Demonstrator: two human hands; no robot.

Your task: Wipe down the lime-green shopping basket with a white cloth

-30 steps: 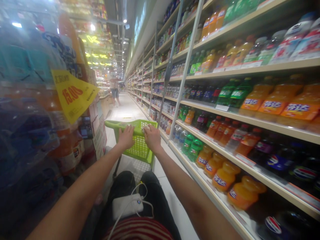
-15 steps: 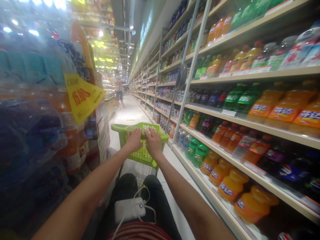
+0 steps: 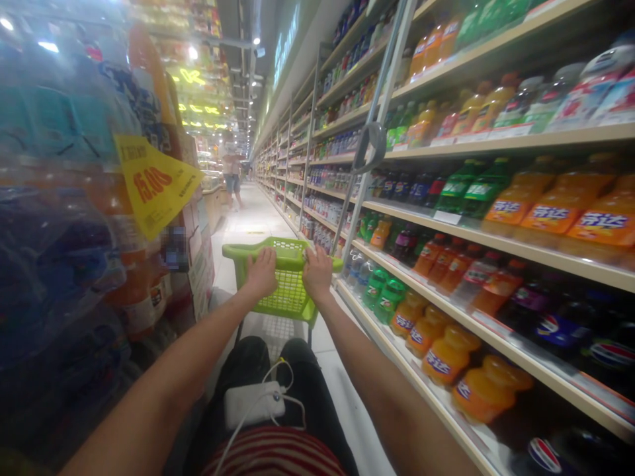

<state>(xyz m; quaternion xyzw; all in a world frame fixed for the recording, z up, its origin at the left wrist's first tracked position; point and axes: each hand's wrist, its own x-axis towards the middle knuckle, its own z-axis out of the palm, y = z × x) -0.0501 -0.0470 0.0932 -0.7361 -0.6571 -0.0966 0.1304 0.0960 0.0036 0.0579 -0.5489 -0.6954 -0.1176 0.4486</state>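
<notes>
A green shopping cart [image 3: 288, 291] with a perforated basket stands right in front of me in the aisle. My left hand [image 3: 262, 272] is closed over the left part of its handle bar. Further right on the same bar, my right hand [image 3: 317, 271] grips with curled fingers. A gap of bare handle shows between the two hands. Below my arms, a white power bank [image 3: 251, 403] with white cables lies at my lap, near my striped shirt.
Shelves of drink bottles [image 3: 496, 211] line the right side, close to the cart. Stacked wrapped bottles with a yellow price sign [image 3: 156, 185] crowd the left. Ahead runs the tiled aisle floor [image 3: 243, 228], where a person [image 3: 232, 172] stands at the far left.
My right hand has shifted right along the handle, widening the gap between my hands. The cart looks turned slightly, and the shelves have slid a little left in view.
</notes>
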